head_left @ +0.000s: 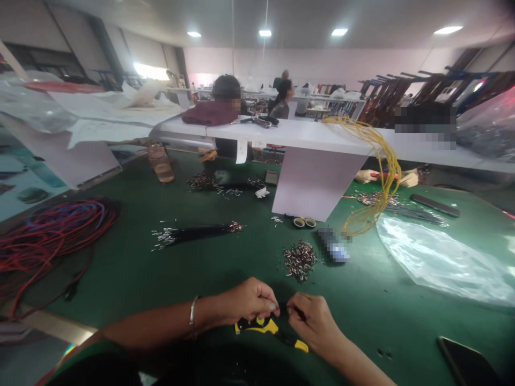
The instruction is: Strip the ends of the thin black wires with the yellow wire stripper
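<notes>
My left hand (257, 301) is closed, thumb and fingertips pinched together near the table's front edge. Facing it, my right hand (314, 320) is also closed, its fingertips a short gap away. Whatever they pinch is too small and dark to make out. Just below both hands is a yellow-and-black hand tool (270, 325) like wire strippers or crimping pliers, partly covered by my left hand. Beyond my hands lies a loose pile of small metal terminals (300, 261). Farther left is a bundle of black wires (201, 232) with metal ends.
Red and blue cable coils (60, 236) lie left on the green table (132, 268). A white shelf (317, 182) stands ahead, with yellow wires (382, 182) hanging down. Tape rolls (304, 222), a plastic bag (438, 262), a phone (469, 362) and a bottle (161, 163) lie around. A co-worker's gloved hands (408, 178) are opposite.
</notes>
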A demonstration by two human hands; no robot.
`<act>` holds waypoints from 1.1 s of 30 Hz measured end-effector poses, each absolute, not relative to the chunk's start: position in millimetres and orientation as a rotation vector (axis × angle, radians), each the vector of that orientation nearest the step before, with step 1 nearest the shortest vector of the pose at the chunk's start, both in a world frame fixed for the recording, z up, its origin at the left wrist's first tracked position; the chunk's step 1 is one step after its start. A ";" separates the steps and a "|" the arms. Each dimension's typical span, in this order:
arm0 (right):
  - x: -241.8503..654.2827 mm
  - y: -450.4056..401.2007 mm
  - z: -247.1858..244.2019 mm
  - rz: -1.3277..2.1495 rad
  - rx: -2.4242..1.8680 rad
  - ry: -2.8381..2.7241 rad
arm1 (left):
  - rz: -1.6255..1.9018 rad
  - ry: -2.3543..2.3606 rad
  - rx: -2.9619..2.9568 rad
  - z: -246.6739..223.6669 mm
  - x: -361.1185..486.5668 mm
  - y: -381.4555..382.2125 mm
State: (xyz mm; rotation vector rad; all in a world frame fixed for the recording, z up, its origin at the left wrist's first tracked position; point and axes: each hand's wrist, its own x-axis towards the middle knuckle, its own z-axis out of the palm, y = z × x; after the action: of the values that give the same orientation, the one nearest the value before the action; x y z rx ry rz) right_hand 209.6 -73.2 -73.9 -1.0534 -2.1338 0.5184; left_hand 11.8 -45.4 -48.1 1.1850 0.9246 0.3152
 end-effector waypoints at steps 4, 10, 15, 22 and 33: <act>211.5 -74.1 -72.7 1.120 -1.191 -1.920 | 0.337 0.953 1.157 -53.3 9.6 -42.5; 215.2 -76.8 -81.5 1.817 -1.153 -1.384 | 0.322 0.911 1.093 -59.6 6.3 -40.0; 212.4 -77.2 -77.1 1.675 -1.234 -1.502 | 0.332 0.996 1.178 -56.0 7.6 -41.9; 218.0 -70.0 -77.1 1.207 -1.320 -1.834 | 0.394 1.055 1.226 -55.0 7.2 -37.6; 205.2 -93.1 -77.3 0.561 -1.118 -2.349 | 0.572 1.140 1.113 -55.0 6.6 -30.8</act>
State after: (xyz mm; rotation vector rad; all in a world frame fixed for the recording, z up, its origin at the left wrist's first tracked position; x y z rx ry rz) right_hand 205.2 -93.1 -77.3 -1.1181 -2.3490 0.5609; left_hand 6.6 -30.8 -55.0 1.1129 1.1400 0.5719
